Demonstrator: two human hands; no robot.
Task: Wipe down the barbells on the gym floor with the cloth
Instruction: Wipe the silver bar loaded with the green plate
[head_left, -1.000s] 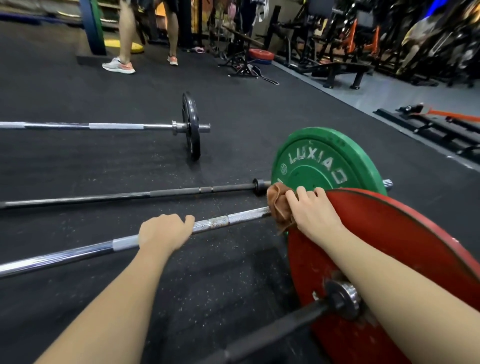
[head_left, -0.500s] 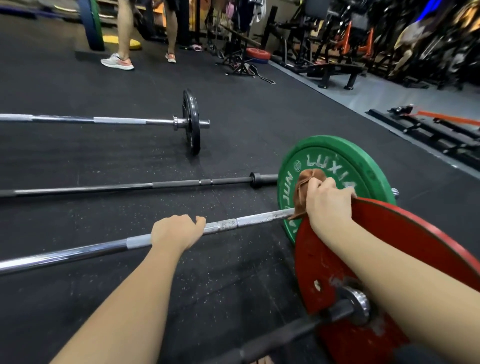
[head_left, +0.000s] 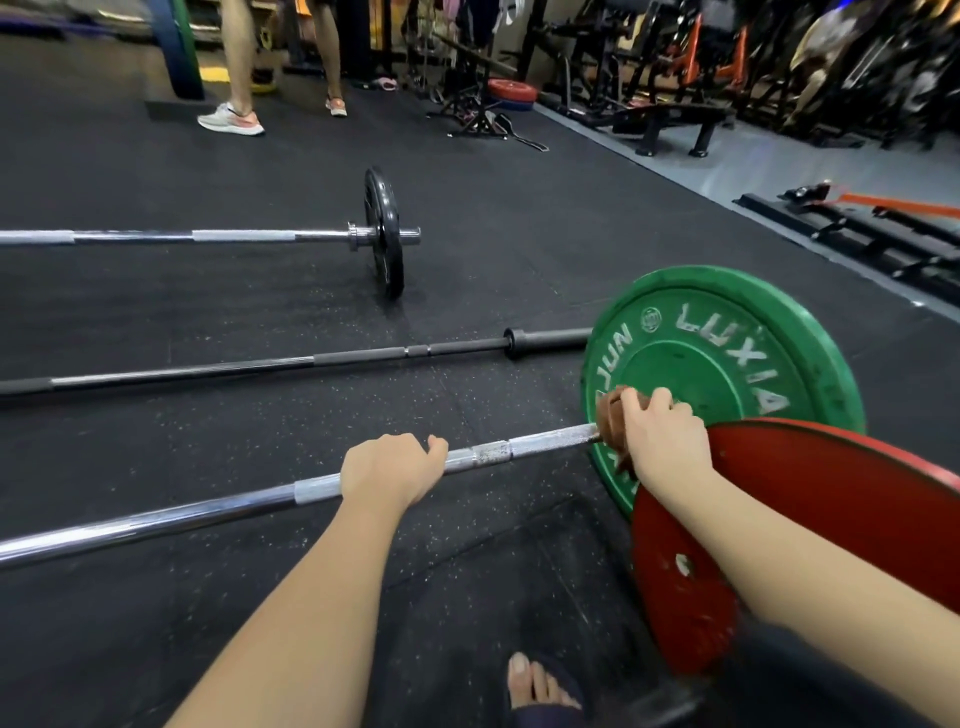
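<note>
A chrome barbell (head_left: 156, 514) lies across the black floor and ends at a green plate (head_left: 727, 358). My left hand (head_left: 389, 470) grips its shaft near the middle. My right hand (head_left: 662, 436) holds a brown cloth (head_left: 610, 421) wrapped on the shaft right against the green plate. A red plate (head_left: 831, 519) on a nearer bar stands under my right forearm and hides part of the green one. Farther off lie a black bare barbell (head_left: 260, 366) and a chrome barbell with a small black plate (head_left: 384, 234).
A person's legs in white shoes (head_left: 231, 122) stand at the back left. Benches and racks (head_left: 675, 119) line the back right, with a low black frame (head_left: 857, 228) on the grey floor. My foot (head_left: 535, 686) is at the bottom edge.
My right hand slid the cloth along the shaft to the right, up to the green plate. The left hand kept its grip. The camera moved closer.
</note>
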